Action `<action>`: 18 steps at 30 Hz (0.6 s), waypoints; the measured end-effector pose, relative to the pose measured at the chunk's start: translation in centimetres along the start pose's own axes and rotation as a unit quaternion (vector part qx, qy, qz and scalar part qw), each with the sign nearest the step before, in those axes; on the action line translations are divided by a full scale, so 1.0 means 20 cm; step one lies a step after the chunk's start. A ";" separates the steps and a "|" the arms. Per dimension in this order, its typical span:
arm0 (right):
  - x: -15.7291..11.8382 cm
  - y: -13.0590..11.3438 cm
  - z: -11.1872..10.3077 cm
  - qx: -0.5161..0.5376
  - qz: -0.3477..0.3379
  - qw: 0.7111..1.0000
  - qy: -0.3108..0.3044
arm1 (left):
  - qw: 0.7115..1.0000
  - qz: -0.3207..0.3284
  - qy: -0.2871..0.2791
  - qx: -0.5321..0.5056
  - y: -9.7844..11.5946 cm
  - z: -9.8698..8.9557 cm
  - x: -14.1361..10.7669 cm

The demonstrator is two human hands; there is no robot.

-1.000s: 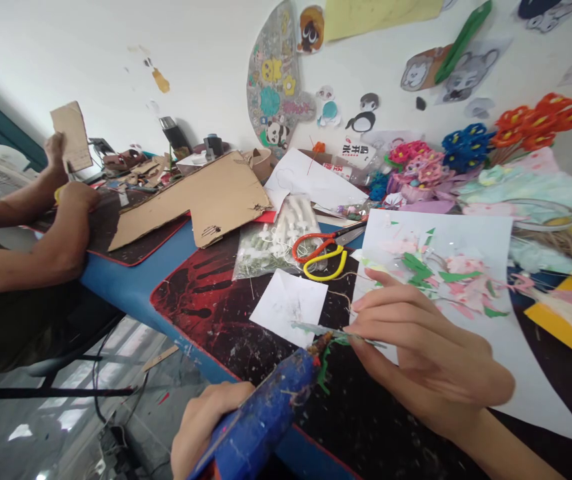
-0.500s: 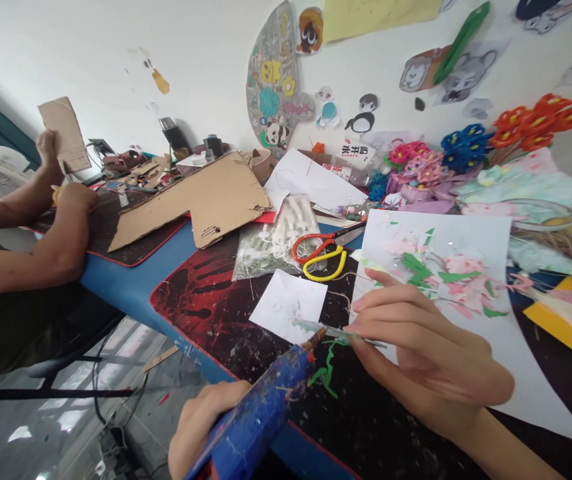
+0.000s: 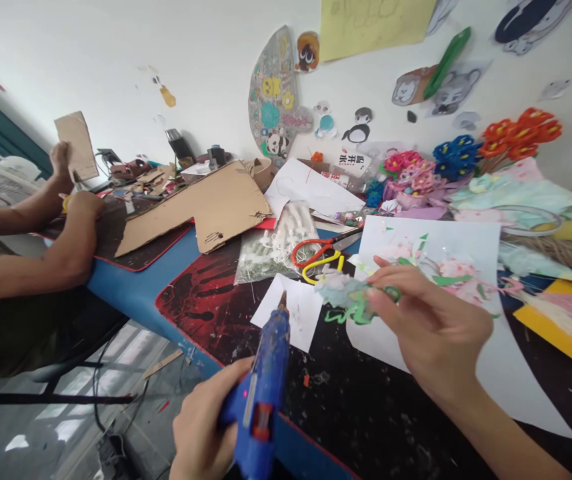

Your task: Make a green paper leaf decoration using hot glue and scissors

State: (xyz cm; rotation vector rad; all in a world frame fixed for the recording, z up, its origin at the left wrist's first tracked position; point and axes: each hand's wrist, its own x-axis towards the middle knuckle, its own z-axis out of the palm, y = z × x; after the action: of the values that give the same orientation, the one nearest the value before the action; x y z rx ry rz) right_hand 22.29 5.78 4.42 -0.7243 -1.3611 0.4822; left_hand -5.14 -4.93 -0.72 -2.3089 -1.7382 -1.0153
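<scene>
My left hand is wrapped round the handle of a blue glue gun, whose brown nozzle points up and away over a small white paper square. In my right hand, thumb and fingers pinch a pale blue-green flower-like craft piece. Curly green strips hang along the lower side of that piece. The nozzle and the craft piece are apart. Behind my right hand lies a large white sheet with pink and green scraps on it.
Orange- and yellow-handled scissors lie beyond the paper square, near a plastic bag of white items. Cut cardboard spreads across the blue table. At the left, another person's hands hold a cardboard piece. Pipe-cleaner flowers stand at the back right.
The glue gun has swung away from the craft piece and now points more upright. My right hand has turned the piece so its pale, ruffled face shows.
</scene>
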 end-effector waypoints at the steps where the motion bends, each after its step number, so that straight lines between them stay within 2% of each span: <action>1: 0.01 0.02 -0.01 0.012 0.003 1.000 0.022 | 1.000 0.028 -0.004 0.010 -0.01 0.01 0.02; 3: 0.01 0.05 -0.02 0.031 0.025 0.998 0.052 | 0.996 0.080 -0.022 0.020 -0.01 0.04 0.07; 8: 0.02 0.09 -0.05 0.045 0.121 0.987 0.100 | 0.992 0.119 -0.038 0.021 0.03 0.12 0.15; 14: 0.03 0.11 -0.06 0.068 0.174 0.974 0.126 | 0.984 0.143 -0.016 0.100 0.07 0.19 0.20; 18: 0.04 0.11 -0.05 0.071 0.174 0.974 0.127 | 0.979 0.162 -0.011 0.121 0.07 0.20 0.21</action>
State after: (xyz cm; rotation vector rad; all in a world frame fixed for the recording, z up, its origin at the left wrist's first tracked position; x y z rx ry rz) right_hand 23.63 7.68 3.50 -0.8776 -0.9525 0.7299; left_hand -1.43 -0.16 -1.04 -2.3443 -1.3402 -0.6816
